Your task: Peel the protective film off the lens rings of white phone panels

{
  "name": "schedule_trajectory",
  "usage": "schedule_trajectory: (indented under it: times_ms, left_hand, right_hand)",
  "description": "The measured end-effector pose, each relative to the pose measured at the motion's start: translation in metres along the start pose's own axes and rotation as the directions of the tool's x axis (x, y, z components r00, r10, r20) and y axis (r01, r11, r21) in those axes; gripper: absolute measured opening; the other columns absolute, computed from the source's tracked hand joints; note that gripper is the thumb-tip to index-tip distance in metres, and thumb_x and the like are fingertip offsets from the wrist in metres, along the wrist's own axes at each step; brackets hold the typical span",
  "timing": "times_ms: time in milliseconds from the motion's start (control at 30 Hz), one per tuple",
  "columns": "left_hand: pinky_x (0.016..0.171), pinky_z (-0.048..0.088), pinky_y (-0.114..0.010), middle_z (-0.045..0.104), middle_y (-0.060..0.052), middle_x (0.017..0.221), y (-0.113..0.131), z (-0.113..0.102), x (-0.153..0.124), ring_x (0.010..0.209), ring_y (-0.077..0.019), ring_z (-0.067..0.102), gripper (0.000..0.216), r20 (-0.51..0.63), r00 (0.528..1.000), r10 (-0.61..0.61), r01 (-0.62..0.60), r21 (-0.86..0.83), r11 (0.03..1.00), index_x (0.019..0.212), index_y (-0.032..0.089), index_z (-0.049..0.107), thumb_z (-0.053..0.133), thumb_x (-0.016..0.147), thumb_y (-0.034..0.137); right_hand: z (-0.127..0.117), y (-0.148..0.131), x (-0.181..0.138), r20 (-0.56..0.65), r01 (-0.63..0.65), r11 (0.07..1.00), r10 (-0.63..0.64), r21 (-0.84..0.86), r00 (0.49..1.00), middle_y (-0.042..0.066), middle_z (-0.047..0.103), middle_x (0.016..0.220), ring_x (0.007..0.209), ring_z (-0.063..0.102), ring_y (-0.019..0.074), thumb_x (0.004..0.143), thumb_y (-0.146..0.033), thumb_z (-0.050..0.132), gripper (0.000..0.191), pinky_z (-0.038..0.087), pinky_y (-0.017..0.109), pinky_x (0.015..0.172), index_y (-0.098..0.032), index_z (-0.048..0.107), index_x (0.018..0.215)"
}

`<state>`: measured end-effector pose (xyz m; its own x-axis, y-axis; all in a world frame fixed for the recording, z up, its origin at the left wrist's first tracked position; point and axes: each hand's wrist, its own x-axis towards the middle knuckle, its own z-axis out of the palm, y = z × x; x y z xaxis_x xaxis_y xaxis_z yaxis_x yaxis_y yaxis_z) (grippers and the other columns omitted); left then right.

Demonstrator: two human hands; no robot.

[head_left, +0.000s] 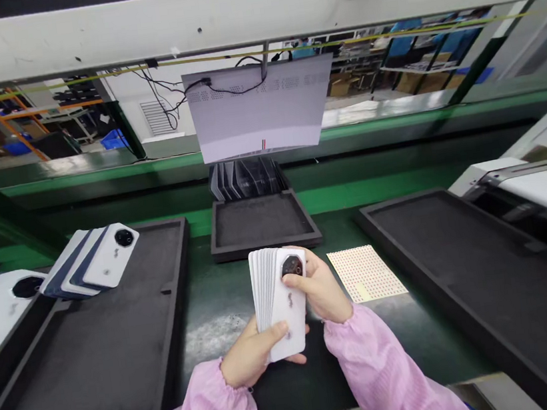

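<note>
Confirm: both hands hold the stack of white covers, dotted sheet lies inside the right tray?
No. Head view shows the dotted sheet on the green bench beside the right tray, not in it. The left hand and right hand do hold the stack of white covers.

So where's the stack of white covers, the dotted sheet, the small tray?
stack of white covers [288, 314]: head view, front face
dotted sheet [366, 272]: head view, middle
small tray [261, 220]: head view, bare floor

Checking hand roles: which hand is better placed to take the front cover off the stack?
Probably the right hand: its fingers pinch the front cover by the camera ring; the left hand cradles the stack below.
</note>
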<state>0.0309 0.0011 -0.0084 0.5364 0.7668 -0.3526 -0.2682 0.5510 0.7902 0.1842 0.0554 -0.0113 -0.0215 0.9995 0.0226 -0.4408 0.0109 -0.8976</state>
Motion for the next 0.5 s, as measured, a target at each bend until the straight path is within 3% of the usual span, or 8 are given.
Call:
schedule_trajectory:
  times_ms: [67,267,500]
  left_hand:
    - [0.07,0.054,-0.043,0.06,-0.017,0.107,0.0007,-0.0003,-0.0014,0.106,-0.034,0.055,0.049,0.031,0.999,0.015,-0.015,-0.013,1.0,0.113,0.012,0.05,0.068,0.072,0.033]
    - [0.078,0.05,-0.052,0.062,-0.016,0.107,0.0025,-0.0049,-0.0048,0.101,-0.0324,0.059,0.054,0.218,0.976,0.011,0.048,-0.263,0.964,0.121,0.013,0.047,0.063,0.076,0.037]
    - [0.072,0.054,-0.049,0.064,-0.012,0.101,-0.0007,-0.004,-0.0035,0.086,-0.0274,0.065,0.044,0.155,0.988,0.007,0.032,-0.244,0.969,0.113,0.014,0.052,0.066,0.072,0.016]
  right_hand:
    - [-0.0015,-0.0031,-0.0015,0.009,-0.011,0.999,0.011,0.046,1.0,-0.002,0.065,0.084,0.076,0.06,0.0145,0.055,-0.021,0.08,0.049,0.048,0.026,0.07,-0.022,0.057,0.097]
    - [-0.0043,-0.0023,-0.0045,-0.007,-0.021,0.996,0.021,0.081,1.0,-0.003,0.065,0.086,0.076,0.06,0.0126,0.06,-0.019,0.078,0.044,0.048,0.024,0.07,-0.023,0.056,0.098]
    - [-0.0019,-0.0075,-0.0082,-0.026,-0.031,0.997,0.033,0.071,0.999,-0.003,0.066,0.087,0.076,0.06,0.0131,0.06,-0.02,0.078,0.047,0.048,0.024,0.068,-0.024,0.056,0.102]
